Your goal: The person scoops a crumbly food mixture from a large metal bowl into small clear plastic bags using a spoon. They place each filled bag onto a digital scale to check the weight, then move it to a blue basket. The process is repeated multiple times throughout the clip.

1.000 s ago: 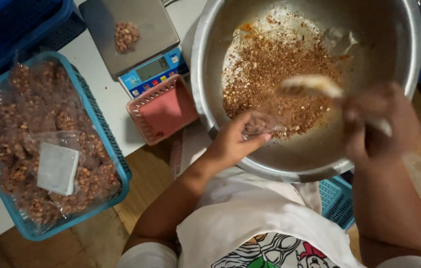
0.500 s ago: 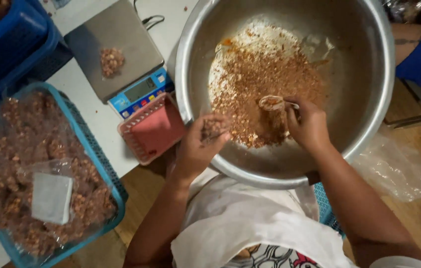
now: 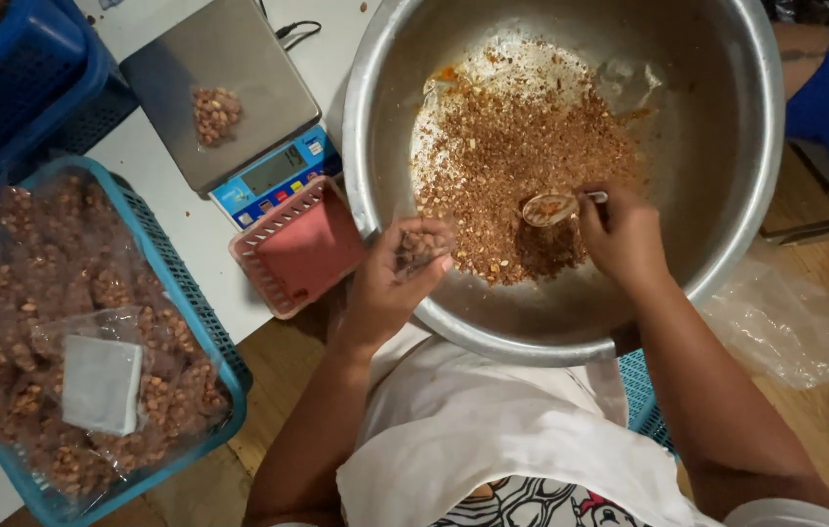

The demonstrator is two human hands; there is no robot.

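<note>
My left hand (image 3: 390,278) has its grip closed around a small clear bag (image 3: 421,246) of nuts, held at the near rim of the steel bowl (image 3: 727,117); my right hand (image 3: 624,234) pinches the handle of a spoon (image 3: 551,208), its bowl resting loaded on the spiced nut crumbs (image 3: 522,156). Going left to right: a blue basket (image 3: 224,366) of filled bags, a grey scale (image 3: 209,78) with a small heap of nuts on the table, a pink tray (image 3: 302,249), then the bowl. Since a second ago my right hand has come in from the bowl's right side to the heap, and the left has lifted the bag up to the rim. I read that as scooping into the bag. Both forearms angle inward, wrists bent down over the bowl
</note>
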